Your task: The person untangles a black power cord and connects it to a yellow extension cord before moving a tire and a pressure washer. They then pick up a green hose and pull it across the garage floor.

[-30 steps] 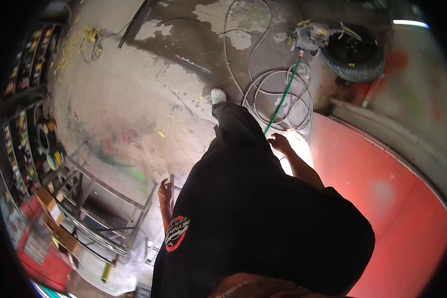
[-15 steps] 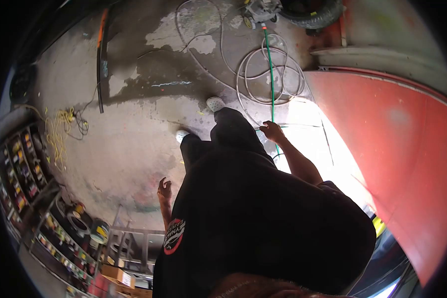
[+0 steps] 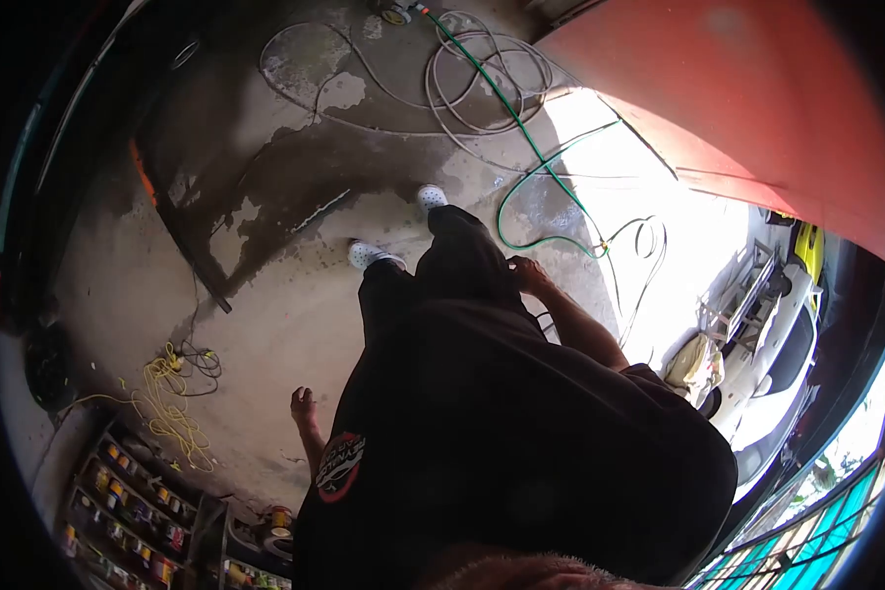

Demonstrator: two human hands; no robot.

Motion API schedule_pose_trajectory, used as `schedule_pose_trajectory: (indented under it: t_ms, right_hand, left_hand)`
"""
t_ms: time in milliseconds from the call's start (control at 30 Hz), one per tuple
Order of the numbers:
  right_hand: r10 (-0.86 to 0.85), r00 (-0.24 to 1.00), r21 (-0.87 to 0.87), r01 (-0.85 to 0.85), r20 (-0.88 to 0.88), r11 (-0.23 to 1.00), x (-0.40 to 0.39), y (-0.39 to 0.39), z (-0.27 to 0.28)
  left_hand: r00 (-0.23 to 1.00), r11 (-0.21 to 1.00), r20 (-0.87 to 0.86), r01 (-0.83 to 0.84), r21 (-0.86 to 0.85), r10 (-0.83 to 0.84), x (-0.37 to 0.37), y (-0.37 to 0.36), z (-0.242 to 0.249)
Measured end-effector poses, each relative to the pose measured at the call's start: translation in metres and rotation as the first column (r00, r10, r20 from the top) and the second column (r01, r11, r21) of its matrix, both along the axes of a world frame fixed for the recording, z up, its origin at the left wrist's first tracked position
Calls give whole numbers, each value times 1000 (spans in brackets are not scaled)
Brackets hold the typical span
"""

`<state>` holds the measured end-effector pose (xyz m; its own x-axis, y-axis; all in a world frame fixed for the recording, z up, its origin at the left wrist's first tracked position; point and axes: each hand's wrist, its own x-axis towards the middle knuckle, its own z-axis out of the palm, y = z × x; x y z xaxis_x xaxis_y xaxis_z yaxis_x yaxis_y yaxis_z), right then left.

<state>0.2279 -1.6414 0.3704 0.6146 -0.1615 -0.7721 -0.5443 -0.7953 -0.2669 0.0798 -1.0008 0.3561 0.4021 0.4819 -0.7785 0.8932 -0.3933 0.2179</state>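
Note:
My left hand (image 3: 304, 404) hangs away from my body on the left, fingers loosely curled and slightly apart, with nothing seen in it. Concrete floor lies below it. My right hand (image 3: 528, 275) hangs beside my right thigh with its fingers loosely bent; I see nothing held there. Closest to it on the floor is a green hose (image 3: 504, 218), which bends in a loop and stays apart from the hand. I wear dark trousers (image 3: 457, 258) and pale clogs (image 3: 431, 198).
A coiled pale hose (image 3: 433, 104) lies ahead. An orange-and-black bar (image 3: 179, 228) and tangled yellow cord (image 3: 172, 398) are on the floor to the left. Shelves with small containers (image 3: 118, 497) stand lower left. A red panel (image 3: 737, 88) and a light-coloured car (image 3: 782, 393) are right.
My view has turned to the right, bringing the car and outdoor area into sight. The wheeled machine has mostly left the top edge. Both hands hang lower, the right closer to my thigh.

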Motion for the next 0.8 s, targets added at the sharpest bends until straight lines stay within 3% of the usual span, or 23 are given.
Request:
schedule_pose_trajectory:
  t_ms: [100, 167, 267, 333, 400, 533, 600, 633, 733, 800]
  right_hand:
    - [-73, 992, 5, 73, 104, 997, -33, 29, 6]
    - [-70, 982, -1, 72, 173, 997, -55, 43, 9]
    - [14, 930, -2, -14, 367, 1000, -110, 45, -38]
    - [-258, 949, 49, 253, 182, 966, -112, 67, 8]
    - [-187, 969, 48, 181, 160, 982, -134, 74, 16]
    - [-170, 972, 30, 167, 160, 985, -216, 65, -36]
    - [-206, 971, -17, 209, 121, 978, -262, 55, -53]
    - [-115, 983, -25, 120, 146, 993, -298, 44, -82]
    - [-311, 948, -79, 315, 59, 946, -321, 62, -21]
    - [-294, 954, -87, 297, 53, 951, -342, 63, -11]
  left_hand:
    - [986, 992, -110, 122, -13, -123, 20, 32, 10]
    - [991, 991, -33, 128, -46, -130, 31, 29, 15]
    - [985, 984, 115, 139, -116, -125, 42, 18, -2]
    - [983, 966, 107, 170, -196, -152, 34, 14, -19]
    - [950, 941, 126, 302, -150, -285, 19, 6, -21]
    - [962, 957, 133, 257, -131, -240, -42, -3, -2]
    - [906, 906, 94, 419, -63, -413, -92, 5, 3]
    - [865, 866, 84, 499, -26, -495, -109, 11, 7]
    - [886, 886, -36, 460, -59, -462, -170, 33, 0]
    - [870, 863, 12, 490, -126, -492, -220, 69, -42]
